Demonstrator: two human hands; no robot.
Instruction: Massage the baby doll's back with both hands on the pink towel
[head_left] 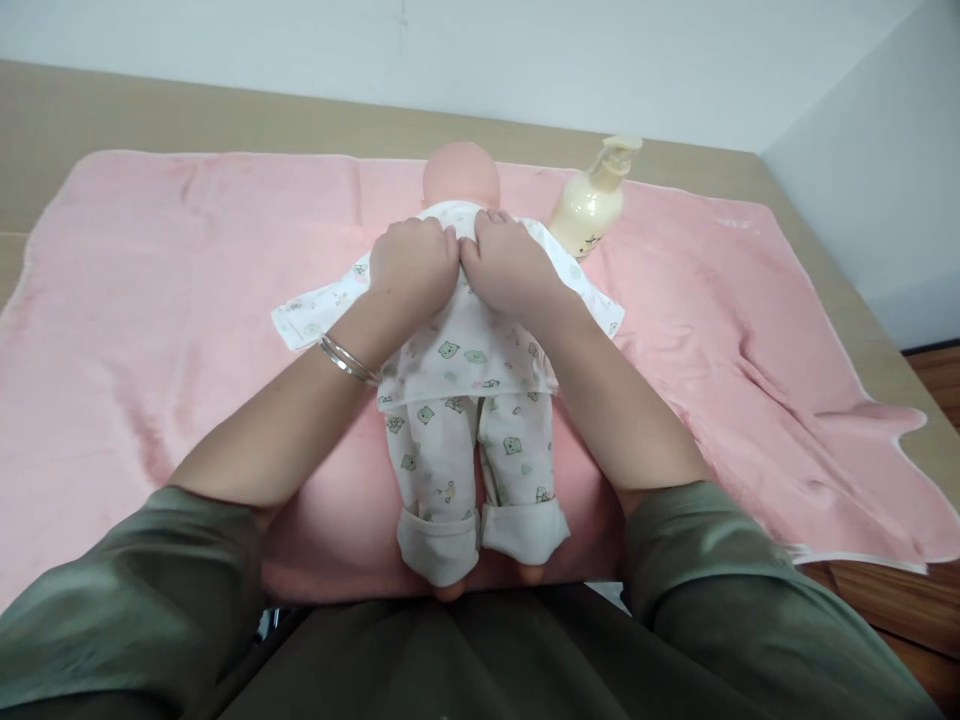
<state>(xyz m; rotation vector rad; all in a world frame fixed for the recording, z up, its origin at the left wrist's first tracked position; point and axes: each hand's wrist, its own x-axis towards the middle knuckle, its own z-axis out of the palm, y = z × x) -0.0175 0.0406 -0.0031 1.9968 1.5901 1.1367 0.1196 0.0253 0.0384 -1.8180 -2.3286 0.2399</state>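
A baby doll [461, 178] lies stretched out in front of me, its smooth bald head at the far end and no face showing. It wears a white shirt [472, 350] and matching trousers [442, 450] printed with small green animals, the cuffs turned up. My left hand [412, 262] rests on the upper part of the shirt, fingers curled into the cloth. Beside it, my right hand [514, 262] is also closed on the shirt below the collar. The thumbs nearly meet at the middle. Some fingertips are hidden. Both shirt sleeves spread outward.
A pale yellow pump bottle [592, 205] stands tilted in view beyond the doll's right-hand sleeve. Under the doll, a pink blanket [187, 300] covers most of the wooden table [247, 115], wrinkled at the right. A white wall [300, 45] rises behind.
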